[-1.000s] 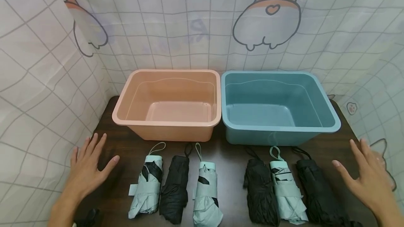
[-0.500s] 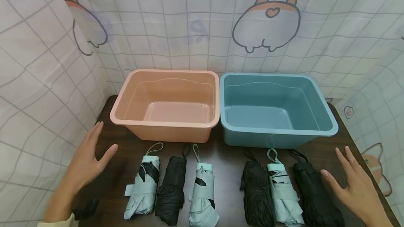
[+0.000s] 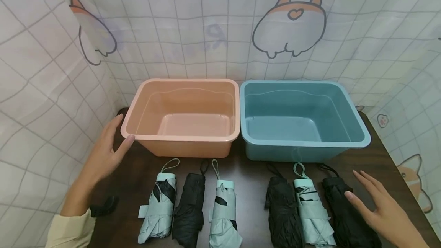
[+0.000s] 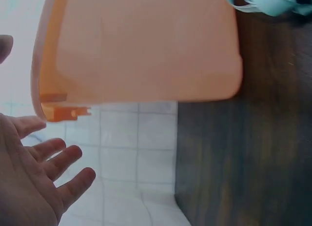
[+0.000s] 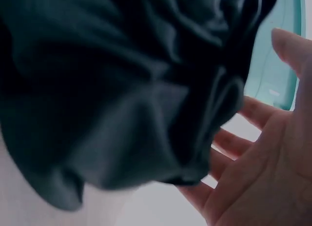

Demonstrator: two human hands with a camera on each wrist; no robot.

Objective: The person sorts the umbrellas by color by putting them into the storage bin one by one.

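No legible txt, nos. or brands, any view

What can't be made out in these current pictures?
Head: the rightmost black umbrella, lower end cut off by the bottom edge.
Left wrist: left hand, thumb mostly cut off by the left edge.
Left wrist: pale green umbrella, blurred, cut off at top right.
Right wrist: right hand, four fingertips hidden behind a blurred black umbrella.

Before me, on the dark brown table [image 3: 253, 198], a peach tub [image 3: 186, 147] stands just beside a blue tub [image 3: 275, 150]; nearer me lie three pale green umbrellas [image 3: 226, 209] and three black umbrellas [image 3: 283, 213], folded, in two groups.
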